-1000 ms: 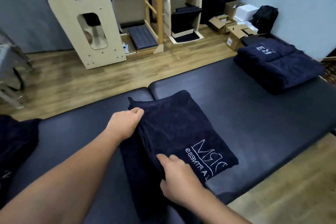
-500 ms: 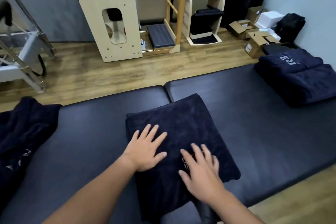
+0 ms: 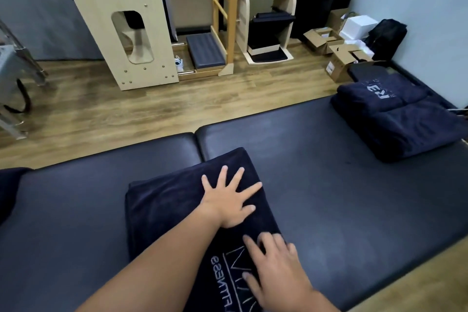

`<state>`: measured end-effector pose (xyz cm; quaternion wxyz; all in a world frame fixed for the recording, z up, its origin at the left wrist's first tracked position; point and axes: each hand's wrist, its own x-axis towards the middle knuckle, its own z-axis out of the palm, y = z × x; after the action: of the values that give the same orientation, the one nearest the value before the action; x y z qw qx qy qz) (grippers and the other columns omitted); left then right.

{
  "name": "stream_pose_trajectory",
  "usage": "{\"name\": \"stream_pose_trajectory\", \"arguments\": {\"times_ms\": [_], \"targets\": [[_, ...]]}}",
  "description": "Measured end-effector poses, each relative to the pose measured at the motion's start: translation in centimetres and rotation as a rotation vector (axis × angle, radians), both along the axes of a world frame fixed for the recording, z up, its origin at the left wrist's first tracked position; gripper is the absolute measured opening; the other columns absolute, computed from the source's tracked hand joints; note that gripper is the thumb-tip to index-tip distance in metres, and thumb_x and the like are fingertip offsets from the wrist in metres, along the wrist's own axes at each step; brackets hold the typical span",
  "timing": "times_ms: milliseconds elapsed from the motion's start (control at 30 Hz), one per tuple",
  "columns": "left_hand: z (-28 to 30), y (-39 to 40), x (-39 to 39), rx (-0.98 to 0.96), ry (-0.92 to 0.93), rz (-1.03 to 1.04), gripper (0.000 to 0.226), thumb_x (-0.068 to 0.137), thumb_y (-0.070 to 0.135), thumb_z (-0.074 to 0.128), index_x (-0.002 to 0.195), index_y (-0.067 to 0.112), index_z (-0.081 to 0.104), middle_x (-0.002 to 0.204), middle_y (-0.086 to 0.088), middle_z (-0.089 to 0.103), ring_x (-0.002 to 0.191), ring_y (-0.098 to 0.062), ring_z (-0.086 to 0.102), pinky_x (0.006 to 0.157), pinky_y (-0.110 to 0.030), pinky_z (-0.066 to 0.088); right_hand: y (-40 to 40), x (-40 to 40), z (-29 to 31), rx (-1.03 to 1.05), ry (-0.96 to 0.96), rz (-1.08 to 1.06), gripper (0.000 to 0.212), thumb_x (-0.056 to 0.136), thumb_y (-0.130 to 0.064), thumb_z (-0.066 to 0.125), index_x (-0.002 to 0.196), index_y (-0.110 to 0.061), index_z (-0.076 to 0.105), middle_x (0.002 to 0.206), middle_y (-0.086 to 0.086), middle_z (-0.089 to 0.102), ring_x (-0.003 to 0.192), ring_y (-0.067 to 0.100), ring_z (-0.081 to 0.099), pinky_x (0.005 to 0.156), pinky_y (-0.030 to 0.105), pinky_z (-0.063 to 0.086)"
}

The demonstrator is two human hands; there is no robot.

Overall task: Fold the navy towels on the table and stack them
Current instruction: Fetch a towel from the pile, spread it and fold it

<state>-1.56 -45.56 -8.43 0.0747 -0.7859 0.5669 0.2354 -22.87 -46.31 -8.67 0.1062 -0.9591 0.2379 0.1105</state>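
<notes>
Folded navy terry towel [image 3: 177,210] with white lettering lies near-centre on the dark padded surface [image 3: 329,197]. Left hand [image 3: 228,202]: grip spread, flat on it. Right hand [image 3: 276,271]: grip spread, flat over lettering. Stack of folded navy towels [image 3: 397,119] far right.

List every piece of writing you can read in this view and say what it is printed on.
"FITNESS", upside down to the camera: white lettering on the folded navy towel under both hands.
Large outlined letters beside it on the same towel: partly hidden by the right hand, not readable.
Large white letters on the top towel of the navy towel stack: upside down, blurred, not readable.
White label on the brown cardboard box: too small to read.
</notes>
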Motion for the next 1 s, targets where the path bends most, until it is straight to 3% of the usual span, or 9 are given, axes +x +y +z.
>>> {"name": "stream_pose_trajectory", "arguments": {"times_ms": [200,300,367,467,567,700,800,900,1000], "targets": [[-1.7,-4.5,2.4,0.048,-0.077,0.088,0.082,0.084,0.089,0.019,0.146,0.059,-0.027,0.163,0.004,-0.034,0.15,-0.035,-0.03,0.108,-0.08,-0.006,-3.2,0.6,-1.0,-0.006,0.094,0.177,0.103,0.051,-0.079,0.068,0.14,-0.03,0.053,0.088,-0.003,0.049,0.067,0.016,0.054,0.049,0.032,0.044],[-2.1,-4.3,2.7,-0.032,-0.062,0.12,0.069,0.096,0.076,0.017,0.148,0.058,-0.023,0.166,0.006,-0.026,0.153,-0.027,-0.025,0.113,-0.074,-0.007,-5.4,1.8,0.3,0.166,0.12,0.252,0.104,0.072,-0.057,0.079,0.157,-0.036,0.023,0.117,0.003,0.045,0.103,0.023,0.052,0.079,0.044,0.05],[-2.2,-3.4,2.1,-0.095,-0.094,0.144,0.063,0.103,0.063,0.019,0.154,0.052,-0.017,0.168,0.006,-0.019,0.154,-0.024,-0.02,0.117,-0.069,-0.006,-7.2,2.1,1.1,0.456,0.254,0.268,0.11,0.078,-0.048,0.078,0.158,-0.041,0.003,0.129,-0.003,0.036,0.12,0.021,0.042,0.099,0.04,0.044],[-2.0,-1.0,0.3,-0.126,-0.154,0.198,0.058,0.11,0.042,0.023,0.162,0.029,0.002,0.171,-0.001,-0.008,0.156,-0.021,-0.013,0.121,-0.065,-0.001,-8.9,2.7,1.7,0.578,0.268,0.275,0.117,0.07,-0.04,0.087,0.153,-0.049,0.004,0.125,-0.012,0.036,0.125,0.013,0.042,0.106,0.035,0.043],[-1.5,3.2,-2.2,-0.141,-0.148,0.249,0.055,0.109,0.035,0.026,0.16,0.019,0.016,0.171,-0.005,-0.003,0.156,-0.02,-0.012,0.121,-0.064,0.004,-8.1,2.8,1.7,0.487,0.304,0.349,0.125,0.068,-0.04,0.089,0.154,-0.043,-0.001,0.132,-0.009,0.034,0.13,0.017,0.037,0.107,0.039,0.044],[-2.6,11.3,-6.5,-0.184,-0.132,0.269,0.068,0.103,0.056,0.026,0.161,0.022,0.017,0.171,-0.006,0.0,0.157,-0.022,-0.004,0.119,-0.067,0.012,-6.4,1.3,1.0,0.224,0.186,0.411,0.12,0.076,-0.047,0.08,0.159,-0.033,-0.005,0.136,-0.004,0.032,0.125,0.02,0.037,0.102,0.035,0.045],[-3.2,17.5,-9.3,-0.22,-0.169,0.248,0.072,0.101,0.065,0.03,0.162,0.027,0.021,0.17,-0.006,0.012,0.156,-0.025,0.014,0.115,-0.057,0.015,-5.9,-0.8,0.6,0.165,0.126,0.435,0.105,0.082,-0.051,0.071,0.16,-0.033,0.004,0.134,-0.006,0.035,0.12,0.019,0.042,0.101,0.032,0.045],[-3.0,22.4,-10.6,-0.231,-0.172,0.219,0.082,0.097,0.072,0.034,0.162,0.025,0.019,0.169,-0.006,0.015,0.155,-0.026,0.019,0.113,-0.053,0.018,-5.0,-4.0,-0.5,0.064,-0.025,0.441,0.074,0.084,-0.052,0.065,0.15,-0.029,0.04,0.129,-0.007,0.047,0.108,0.018,0.06,0.086,0.031,0.056],[-3.0,25.4,-10.8,-0.213,-0.189,0.194,0.097,0.087,0.08,0.042,0.162,0.02,0.021,0.169,-0.008,0.018,0.154,-0.028,0.02,0.113,-0.052,0.018,-3.4,-7.6,-2.0,-0.031,-0.107,0.479,0.053,0.102,-0.046,0.035,0.147,-0.024,0.052,0.149,-0.002,0.05,0.131,0.019,0.052,0.107,0.031,0.04]]}}
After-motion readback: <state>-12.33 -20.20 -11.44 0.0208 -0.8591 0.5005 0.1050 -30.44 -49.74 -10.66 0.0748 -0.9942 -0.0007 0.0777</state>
